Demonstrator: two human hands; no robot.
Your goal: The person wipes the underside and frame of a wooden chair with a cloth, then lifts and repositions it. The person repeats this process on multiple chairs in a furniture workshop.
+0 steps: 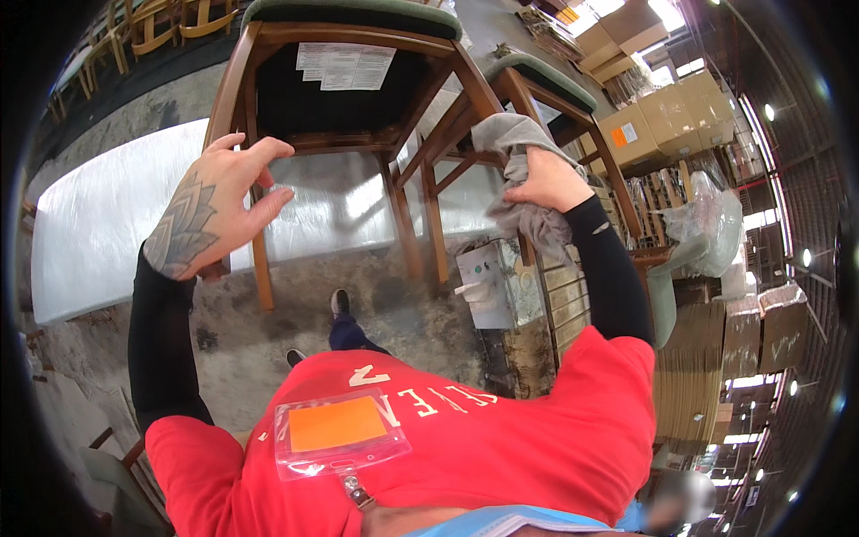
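A wooden chair [340,72] with a green padded seat stands raised in front of me, its underside showing a white paper label. My left hand [219,201], tattooed on the back, has its fingers spread around the chair's front left leg [260,259], at or just off the wood. My right hand [546,183] is closed on a grey rag [514,143] and presses it against the chair's right side rail [447,152]. A second chair [546,85] of the same kind stands just behind to the right.
A long slab wrapped in clear plastic [107,224] lies on the concrete floor behind the chairs. Stacked cardboard boxes [671,112] and flat cardboard sheets [707,367] fill the right. A small white box [488,282] stands below the rag. More wooden chairs [152,22] are at far left.
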